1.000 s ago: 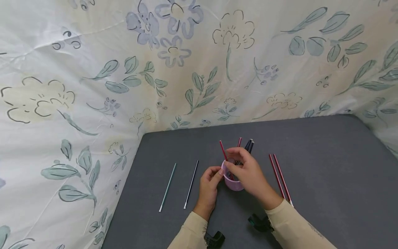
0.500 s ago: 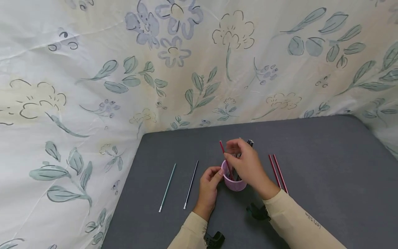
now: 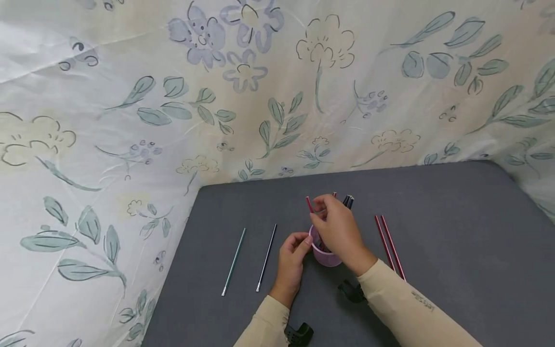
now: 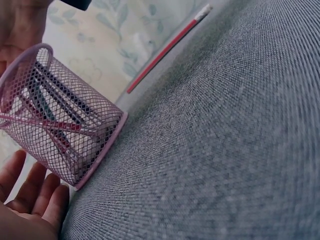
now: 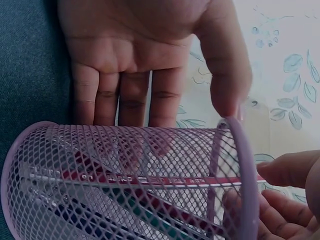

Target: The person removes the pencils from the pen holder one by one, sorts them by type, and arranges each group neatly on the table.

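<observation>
A pink mesh pen cup (image 3: 327, 260) stands upright on the dark grey table, with several paintbrushes inside. Its mesh shows red, green and dark handles in the right wrist view. My left hand (image 3: 290, 260) steadies the cup from the left, thumb at the rim (image 5: 246, 175) and fingers along the mesh side. Over the cup's mouth, my right hand (image 3: 340, 229) pinches a red paintbrush (image 5: 200, 181) near its upper end. That brush leans in the cup, its tip poking up left of the fingers. The right hand hides part of the other handles.
To the left lie a teal paintbrush (image 3: 234, 261) and a dark blue paintbrush (image 3: 266, 259). On the right, two red paintbrushes, a left one (image 3: 383, 238) and a right one (image 3: 392, 245), lie partly behind the right sleeve (image 3: 407, 299). A floral cloth (image 3: 277, 96) hangs behind the table.
My right hand rose a little off the red paintbrush handle, then came down and left onto it again. The left hand and the cup stayed put.
</observation>
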A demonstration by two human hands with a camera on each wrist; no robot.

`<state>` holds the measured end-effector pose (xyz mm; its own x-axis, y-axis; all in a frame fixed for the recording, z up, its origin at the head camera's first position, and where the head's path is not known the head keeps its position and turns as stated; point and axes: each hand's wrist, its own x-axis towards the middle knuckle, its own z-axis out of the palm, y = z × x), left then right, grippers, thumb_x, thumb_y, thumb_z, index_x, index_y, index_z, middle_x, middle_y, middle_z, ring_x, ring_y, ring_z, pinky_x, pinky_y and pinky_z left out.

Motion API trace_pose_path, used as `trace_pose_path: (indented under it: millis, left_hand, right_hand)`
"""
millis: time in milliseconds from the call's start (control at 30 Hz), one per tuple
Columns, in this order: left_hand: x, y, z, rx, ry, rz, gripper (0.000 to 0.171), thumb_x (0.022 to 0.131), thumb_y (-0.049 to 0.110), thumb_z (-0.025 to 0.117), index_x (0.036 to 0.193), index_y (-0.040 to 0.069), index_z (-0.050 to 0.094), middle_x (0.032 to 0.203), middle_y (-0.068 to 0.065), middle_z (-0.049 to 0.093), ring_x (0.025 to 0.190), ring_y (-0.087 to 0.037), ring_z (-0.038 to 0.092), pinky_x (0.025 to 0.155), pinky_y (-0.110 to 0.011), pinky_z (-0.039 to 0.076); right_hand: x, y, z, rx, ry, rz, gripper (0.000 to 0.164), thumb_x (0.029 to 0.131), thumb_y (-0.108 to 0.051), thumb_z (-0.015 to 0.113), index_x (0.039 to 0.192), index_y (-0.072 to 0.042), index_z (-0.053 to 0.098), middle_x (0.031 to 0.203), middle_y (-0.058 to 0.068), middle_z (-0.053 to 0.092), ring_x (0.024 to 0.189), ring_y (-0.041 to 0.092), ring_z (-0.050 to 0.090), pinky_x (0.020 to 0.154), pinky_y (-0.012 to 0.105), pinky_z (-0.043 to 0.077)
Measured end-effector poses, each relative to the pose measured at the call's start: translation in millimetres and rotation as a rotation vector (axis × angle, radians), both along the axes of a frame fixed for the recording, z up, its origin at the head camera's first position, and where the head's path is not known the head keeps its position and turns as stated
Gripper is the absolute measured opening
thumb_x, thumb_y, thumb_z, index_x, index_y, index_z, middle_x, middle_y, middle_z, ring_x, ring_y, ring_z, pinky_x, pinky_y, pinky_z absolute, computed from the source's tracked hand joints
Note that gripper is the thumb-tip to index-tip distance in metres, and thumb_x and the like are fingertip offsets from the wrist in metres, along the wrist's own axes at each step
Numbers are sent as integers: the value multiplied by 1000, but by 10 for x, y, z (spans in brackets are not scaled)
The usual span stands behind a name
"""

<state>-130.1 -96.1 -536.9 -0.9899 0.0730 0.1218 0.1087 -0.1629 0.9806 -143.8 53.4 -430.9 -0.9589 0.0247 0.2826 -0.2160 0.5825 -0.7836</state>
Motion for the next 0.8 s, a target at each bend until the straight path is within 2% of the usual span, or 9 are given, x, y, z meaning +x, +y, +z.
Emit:
trace_pose_path:
  millis: [200, 367, 800]
  left_hand:
    - [-7, 7, 2, -1, 6, -1, 25, 106, 14, 70, 118, -8, 70, 110, -11, 70, 102, -19, 66, 94, -32, 54]
    - [-11, 11, -3, -4, 10, -4, 24, 106, 14, 69, 119, -7, 70, 110, -12, 70, 102, -19, 66, 94, -31, 54]
    - [-12, 18, 13, 4, -5, 9, 25, 106, 14, 70, 118, -7, 71, 109, -11, 70, 102, -20, 66, 94, -30, 54]
  right_hand:
    - [-4, -52, -16, 58, 42, -44, 35, 98, -7, 80, 131, 0, 67, 110, 12, 73, 93, 27, 74, 73, 47, 60]
    - [-3, -58, -39, 105, 57, -58, 30, 99, -5, 78, 127, 0, 70, 106, 11, 73, 89, 26, 73, 70, 46, 59]
    - [41, 1, -25, 26, 70, -16, 26, 98, -3, 77, 124, -2, 70, 107, 10, 71, 90, 25, 74, 67, 42, 60]
